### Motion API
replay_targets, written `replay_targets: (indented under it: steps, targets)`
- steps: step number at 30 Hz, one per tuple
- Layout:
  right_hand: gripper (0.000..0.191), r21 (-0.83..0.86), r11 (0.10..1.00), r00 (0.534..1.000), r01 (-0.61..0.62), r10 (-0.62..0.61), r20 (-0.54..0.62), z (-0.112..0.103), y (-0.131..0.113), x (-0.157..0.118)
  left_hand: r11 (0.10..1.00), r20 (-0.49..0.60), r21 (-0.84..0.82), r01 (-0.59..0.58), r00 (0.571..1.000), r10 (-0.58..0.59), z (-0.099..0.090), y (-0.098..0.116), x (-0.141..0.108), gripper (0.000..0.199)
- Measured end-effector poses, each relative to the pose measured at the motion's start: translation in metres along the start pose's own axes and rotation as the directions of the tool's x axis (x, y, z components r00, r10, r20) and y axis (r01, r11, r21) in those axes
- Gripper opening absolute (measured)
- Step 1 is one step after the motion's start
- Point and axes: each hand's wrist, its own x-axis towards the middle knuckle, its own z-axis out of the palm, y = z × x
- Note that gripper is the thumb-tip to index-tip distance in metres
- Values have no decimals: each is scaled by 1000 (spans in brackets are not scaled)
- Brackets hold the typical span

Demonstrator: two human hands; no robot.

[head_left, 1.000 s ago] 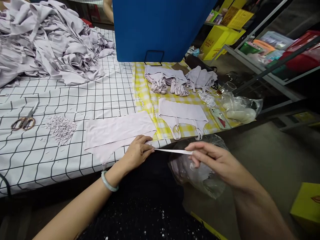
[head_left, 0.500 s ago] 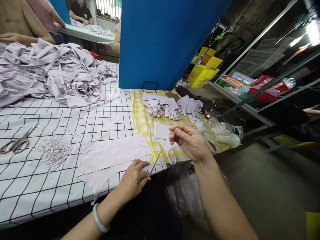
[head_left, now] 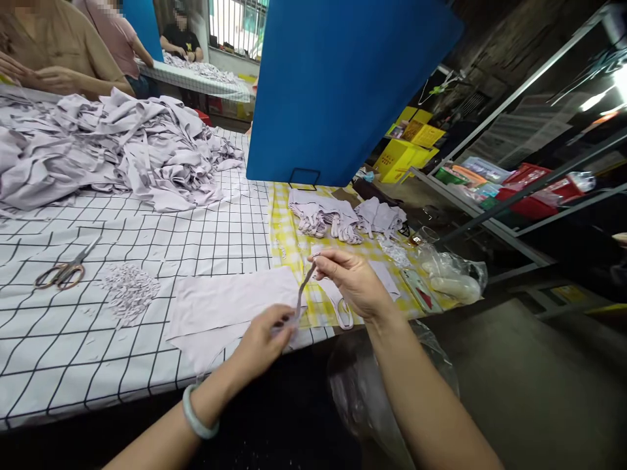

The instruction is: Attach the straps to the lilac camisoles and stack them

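My right hand (head_left: 350,281) pinches the upper end of a narrow lilac-grey fabric strap (head_left: 304,285) between thumb and fingertips. The strap runs down, slightly curved, to my left hand (head_left: 269,336), whose fingers are closed around its lower part and a little blurred. Beside and behind my left hand, flat lilac fabric pieces (head_left: 220,301) lie overlapped on the grid-patterned cloth. Under and beyond my right hand, another lilac piece (head_left: 385,279) and a strap loop (head_left: 345,316) rest on the yellow checked cloth, partly hidden by the hand.
Scissors (head_left: 68,267) and a heap of small fabric snippets (head_left: 130,290) lie at left. Behind them is a large garment pile (head_left: 147,147). A blue panel (head_left: 337,91) stands beyond stacked lilac garments (head_left: 323,212). A phone (head_left: 420,290) and plastic bag (head_left: 455,274) are at right. Co-workers sit at upper left.
The view has shifted slightly left. My hands have drawn closer together, and my left hand has risen off the table edge. The strap, earlier thin and straight, now looks wider and curved.
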Motion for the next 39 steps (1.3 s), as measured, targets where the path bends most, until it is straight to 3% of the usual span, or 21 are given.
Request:
replay_targets:
  steps: [2, 3, 5, 7, 9, 12, 16, 19, 22, 25, 29, 33, 39]
  targets:
    - [21, -40, 998, 997, -58, 59, 41, 8, 8, -9, 977, -151, -195, 89, 981, -120, -13, 21, 8, 23]
    - [22, -59, 994, 994, -90, 93, 56, 12, 12, -13, 957, -177, -271, 104, 972, -155, -18, 31, 12, 24]
    - [23, -108, 988, 992, -109, 115, 54, 21, 19, -23, 925, -157, -365, 108, 972, -176, -23, 46, 20, 23]
    - [22, -168, 984, 998, -56, 58, 6, 28, 25, -32, 895, -122, -431, 112, 976, -181, -23, 53, 24, 22]
    - [22, -210, 978, 999, -10, 1, -44, 32, 27, -37, 862, -104, -490, 130, 973, -206, -19, 54, 24, 24]
    - [26, -198, 979, 999, -49, 46, -19, 30, 25, -40, 846, -75, -507, 168, 969, -237, -15, 52, 22, 25]
    - [29, -212, 968, 976, -138, 169, 140, 21, 14, -35, 904, -28, -379, 199, 974, -226, -18, 55, 20, 22]
    - [32, -194, 960, 955, -203, 238, 178, 17, 9, -30, 926, 9, -327, 189, 980, -197, -18, 55, 20, 20]
    - [33, -136, 959, 956, -250, 267, 122, 16, 12, -27, 987, -144, -156, 44, 987, -66, -12, 50, 21, 15]
    - [31, -93, 971, 974, -221, 224, 18, 16, 17, -26, 962, -333, 230, -144, 918, 217, -4, 44, 23, 12]
    - [28, -142, 982, 991, -121, 111, -79, 18, 21, -28, 826, -347, 528, -198, 837, 423, 4, 44, 30, 8]
    - [26, -209, 976, 989, -69, 40, -142, 21, 25, -33, 786, -340, 586, -194, 822, 457, 9, 48, 35, 10]
    - [22, -205, 978, 975, -47, 0, -223, 20, 33, -35, 844, -344, 517, -142, 868, 357, 11, 50, 38, 8]
